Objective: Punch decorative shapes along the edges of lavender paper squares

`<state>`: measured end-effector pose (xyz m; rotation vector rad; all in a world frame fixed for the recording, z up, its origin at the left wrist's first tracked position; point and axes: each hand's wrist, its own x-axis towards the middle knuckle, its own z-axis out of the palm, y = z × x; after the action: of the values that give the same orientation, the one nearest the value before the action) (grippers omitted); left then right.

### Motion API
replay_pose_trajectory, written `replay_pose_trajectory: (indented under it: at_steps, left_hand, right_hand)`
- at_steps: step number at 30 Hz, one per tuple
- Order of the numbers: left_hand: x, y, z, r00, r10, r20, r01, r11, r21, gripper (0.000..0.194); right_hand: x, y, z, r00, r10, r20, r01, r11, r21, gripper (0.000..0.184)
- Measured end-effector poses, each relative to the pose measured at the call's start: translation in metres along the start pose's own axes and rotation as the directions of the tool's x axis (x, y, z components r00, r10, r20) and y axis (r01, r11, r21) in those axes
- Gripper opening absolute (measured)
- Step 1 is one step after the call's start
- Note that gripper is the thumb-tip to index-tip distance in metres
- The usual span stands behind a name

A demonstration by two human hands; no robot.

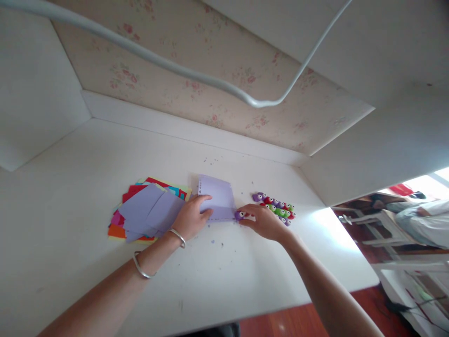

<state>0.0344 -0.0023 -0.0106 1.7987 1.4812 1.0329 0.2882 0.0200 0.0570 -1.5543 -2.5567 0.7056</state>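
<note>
While right fingers [248, 208] pinch half-hidden purple piece [239, 215], left fingers [203, 198] lie spread on lilac sheet [222, 199].

Table: yours is white and broad, with a rounded corner toward your right and bright glare on that side.
Paper pile: to your left, a loose, fanned heap of coloured paper [149, 210] lies on it, lavender sheets uppermost, with red, orange, yellow, blue and magenta edges poking out below.
Single sheet: in front of you, one lavender sheet [221, 196] lies to the right of the heap, with small marks or holes, too tiny to tell which, along its left and near edges.
Googly-eyed pieces: to your right, purple, red and green ones [278, 208] sit clustered together in rows.
Scraps: purplish bits [212, 241] lie scattered on the near and far sides of the sheet.
</note>
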Motion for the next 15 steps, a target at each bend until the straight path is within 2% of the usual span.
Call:
replay_pose_trajectory:
  at_steps: [10,15]
  left_hand:
    - [0.000,-0.001,-0.001,1.000,0.003,0.000,-0.003,1.000,-0.010,0.032]
    - [0.000,-0.002,0.000,1.000,0.004,-0.007,-0.004,1.000,-0.007,0.032]
  right_hand:
    - [-0.015,0.013,0.006,0.995,0.072,-0.066,-0.059,0.981,0.187,0.030]
    - [-0.022,0.020,0.009,0.990,0.115,-0.079,-0.099,0.977,0.191,0.030]
